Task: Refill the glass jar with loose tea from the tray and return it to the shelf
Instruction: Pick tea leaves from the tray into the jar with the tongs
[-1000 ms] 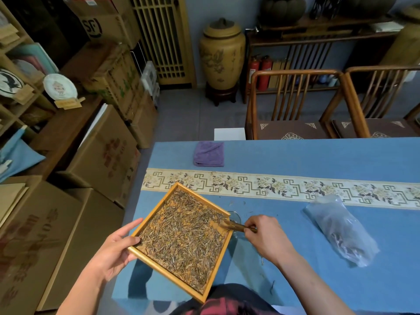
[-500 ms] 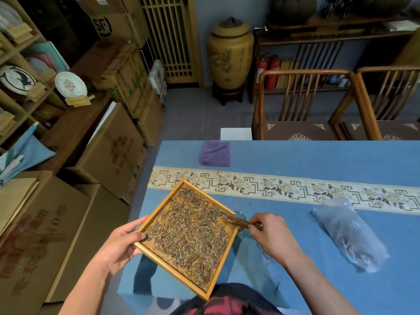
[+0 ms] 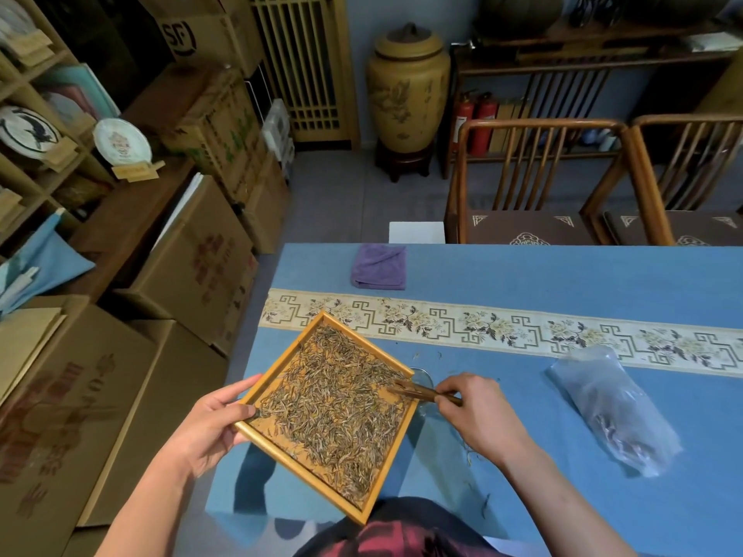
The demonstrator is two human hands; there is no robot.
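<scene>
My left hand [image 3: 209, 426] gripped the tray [image 3: 321, 460] edge, tilted over the bench [image 3: 563, 275] | my right hand [image 3: 478, 412] pinched the scoop [image 3: 422, 392], raking loose tea [image 3: 337, 404] toward the glass jar [image 3: 424, 379] just beside the tray corner | best done with short, gentle strokes to avoid spills.

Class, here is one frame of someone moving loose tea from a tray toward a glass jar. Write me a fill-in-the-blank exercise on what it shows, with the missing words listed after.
1. The left hand holds the wooden tray by its ____ corner.
2. The right hand pinches a thin wooden ____ that reaches into the loose tea.
3. The glass jar stands just past the tray's ____ corner.
4. The folded cloth on the table is ____ in colour.

Missing words: left; scoop; right; purple
</scene>
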